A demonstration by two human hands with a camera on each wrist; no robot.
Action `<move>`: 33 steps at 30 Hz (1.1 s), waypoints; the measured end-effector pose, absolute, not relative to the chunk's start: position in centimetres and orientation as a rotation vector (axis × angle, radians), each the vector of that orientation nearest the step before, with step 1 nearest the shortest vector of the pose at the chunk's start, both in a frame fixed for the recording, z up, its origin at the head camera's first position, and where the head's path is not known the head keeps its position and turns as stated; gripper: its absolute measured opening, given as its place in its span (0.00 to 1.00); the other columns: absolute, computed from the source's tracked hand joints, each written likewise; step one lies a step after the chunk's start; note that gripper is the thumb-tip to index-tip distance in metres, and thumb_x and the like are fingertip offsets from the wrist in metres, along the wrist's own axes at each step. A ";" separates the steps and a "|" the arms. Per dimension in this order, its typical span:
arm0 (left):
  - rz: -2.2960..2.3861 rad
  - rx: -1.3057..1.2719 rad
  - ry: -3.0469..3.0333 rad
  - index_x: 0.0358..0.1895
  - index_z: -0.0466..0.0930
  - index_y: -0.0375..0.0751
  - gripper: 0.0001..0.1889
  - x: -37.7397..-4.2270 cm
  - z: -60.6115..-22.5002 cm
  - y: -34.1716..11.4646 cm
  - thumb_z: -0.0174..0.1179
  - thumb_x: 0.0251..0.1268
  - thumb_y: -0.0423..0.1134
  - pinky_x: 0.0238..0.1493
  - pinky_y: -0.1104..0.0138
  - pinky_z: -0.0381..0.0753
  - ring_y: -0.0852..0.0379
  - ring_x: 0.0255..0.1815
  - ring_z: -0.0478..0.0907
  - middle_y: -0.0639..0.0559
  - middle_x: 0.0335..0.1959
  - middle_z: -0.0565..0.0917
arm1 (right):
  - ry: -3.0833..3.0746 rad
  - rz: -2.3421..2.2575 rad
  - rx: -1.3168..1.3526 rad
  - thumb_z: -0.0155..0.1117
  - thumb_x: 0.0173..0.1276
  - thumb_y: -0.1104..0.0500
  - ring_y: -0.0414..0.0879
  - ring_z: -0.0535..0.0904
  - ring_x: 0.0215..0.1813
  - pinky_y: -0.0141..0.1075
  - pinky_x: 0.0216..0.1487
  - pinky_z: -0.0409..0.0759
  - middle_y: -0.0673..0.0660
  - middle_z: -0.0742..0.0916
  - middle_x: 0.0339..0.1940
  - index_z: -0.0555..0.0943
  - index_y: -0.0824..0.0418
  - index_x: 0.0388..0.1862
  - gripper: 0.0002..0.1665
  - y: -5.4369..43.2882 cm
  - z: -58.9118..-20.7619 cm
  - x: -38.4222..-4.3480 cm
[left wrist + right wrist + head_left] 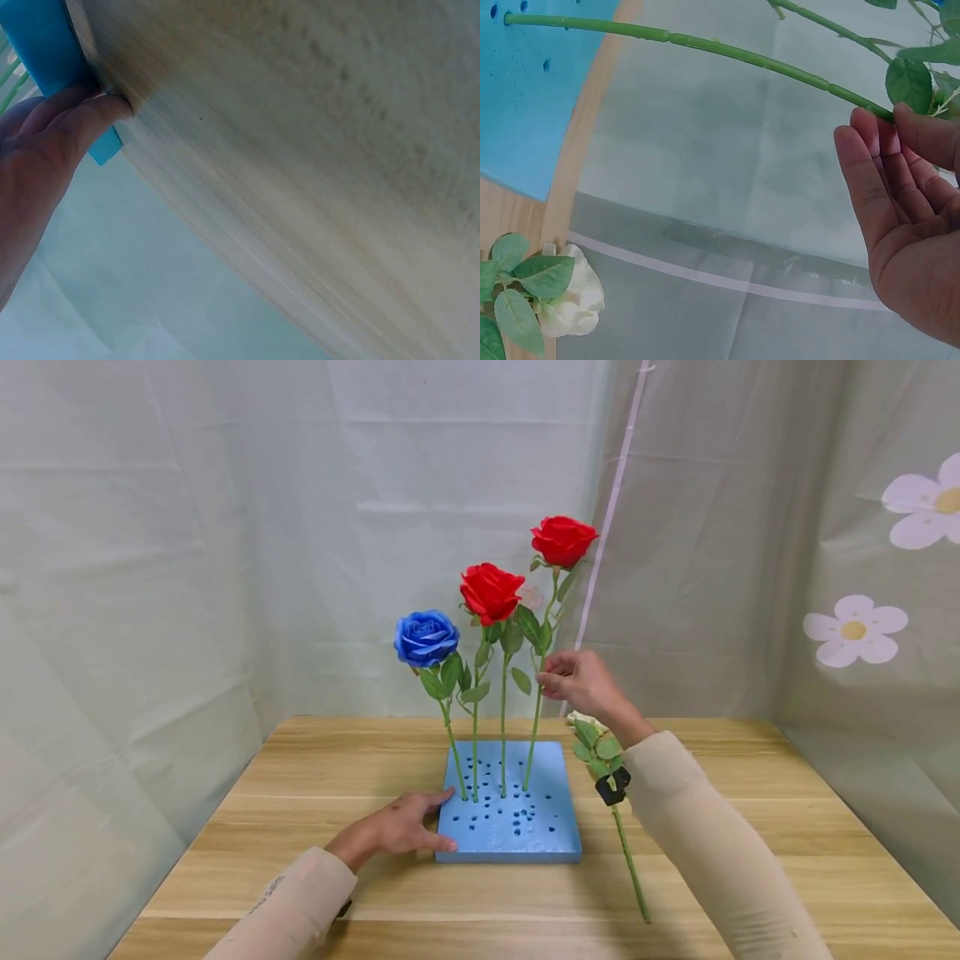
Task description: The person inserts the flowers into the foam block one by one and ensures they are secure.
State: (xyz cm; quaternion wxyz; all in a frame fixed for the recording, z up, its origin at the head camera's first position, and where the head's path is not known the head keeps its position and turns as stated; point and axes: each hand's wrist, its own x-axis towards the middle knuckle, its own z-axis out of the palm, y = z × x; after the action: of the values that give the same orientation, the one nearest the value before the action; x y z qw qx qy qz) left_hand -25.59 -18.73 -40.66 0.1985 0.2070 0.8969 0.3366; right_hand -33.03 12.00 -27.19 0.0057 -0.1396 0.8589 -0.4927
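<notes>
My right hand point(581, 681) pinches the green stem of the taller red rose point(564, 541) between thumb and fingertips. The stem's lower end point(577, 25) stands in a hole of the blue block point(498, 843). At the block's left edge rests my left hand point(405, 824), thumb and fingers spread against its side. Also upright in the block are a blue rose point(426, 638), leaning left, and a second red rose point(491, 593). Behind them a pale pink rose point(531, 597) is mostly hidden by leaves and petals.
A white rose point(577, 296) lies on the wooden table point(300, 802), right of the block and partly under my right wrist. Its stem point(630, 864) points toward me. Pale curtains point(412, 468) hang behind and at both sides. More small holes dot the block.
</notes>
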 end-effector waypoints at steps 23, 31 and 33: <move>0.940 0.596 2.505 0.75 0.57 0.27 0.50 -25.5 -40.7 -18.8 0.74 0.57 0.52 0.73 0.46 0.60 0.37 0.76 0.58 0.32 0.75 0.61 | 2.723 -1.537 -0.450 0.64 0.72 0.62 0.49 0.84 0.39 0.36 0.39 0.85 0.62 0.86 0.40 0.80 0.69 0.47 0.10 11.8 -28.8 -32.1; 0.954 0.585 2.496 0.75 0.57 0.28 0.50 -25.6 -40.8 -18.7 0.74 0.57 0.52 0.73 0.47 0.60 0.38 0.76 0.57 0.33 0.75 0.61 | 2.740 -1.528 -0.431 0.66 0.71 0.58 0.51 0.83 0.40 0.36 0.38 0.83 0.60 0.86 0.41 0.82 0.67 0.48 0.13 12.2 -28.9 -31.8; 0.950 0.577 2.499 0.75 0.57 0.28 0.51 -25.6 -40.7 -18.7 0.74 0.57 0.52 0.73 0.46 0.60 0.38 0.76 0.58 0.33 0.75 0.61 | 2.749 -1.523 -0.445 0.66 0.71 0.59 0.51 0.83 0.39 0.35 0.37 0.82 0.60 0.86 0.40 0.82 0.67 0.47 0.13 12.3 -28.8 -31.7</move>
State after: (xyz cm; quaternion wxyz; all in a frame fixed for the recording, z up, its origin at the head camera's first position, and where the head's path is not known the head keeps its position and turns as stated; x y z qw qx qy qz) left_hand -25.57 -18.69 -40.68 0.2019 0.2065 0.8949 0.3402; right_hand -31.69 12.28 -28.80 -0.0161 -0.1403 0.8660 -0.4797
